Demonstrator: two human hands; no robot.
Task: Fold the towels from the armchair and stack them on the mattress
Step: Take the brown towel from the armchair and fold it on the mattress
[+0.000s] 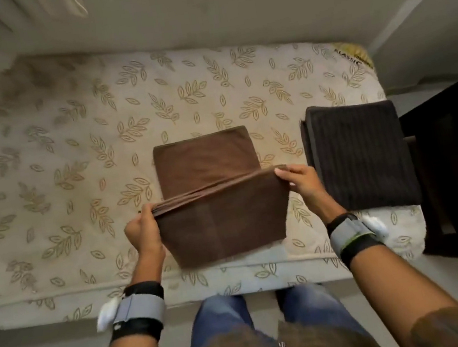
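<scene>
Left hand [142, 232] and right hand [301, 183] pinch the doubled edge of the brown towel [222, 221], taut between the fingers [283, 172] — its far half lies on the mattress [69, 137] beyond them. Best keep both corners level and lower evenly.

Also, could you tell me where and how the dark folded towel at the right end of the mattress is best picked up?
Probably by its near edge, coming from the person's side. The dark towel lies flat on the mattress; layered edges show along its left side, and dark furniture crowds its right. Fingers slid underneath with thumbs on top would lift the layers together.
</scene>
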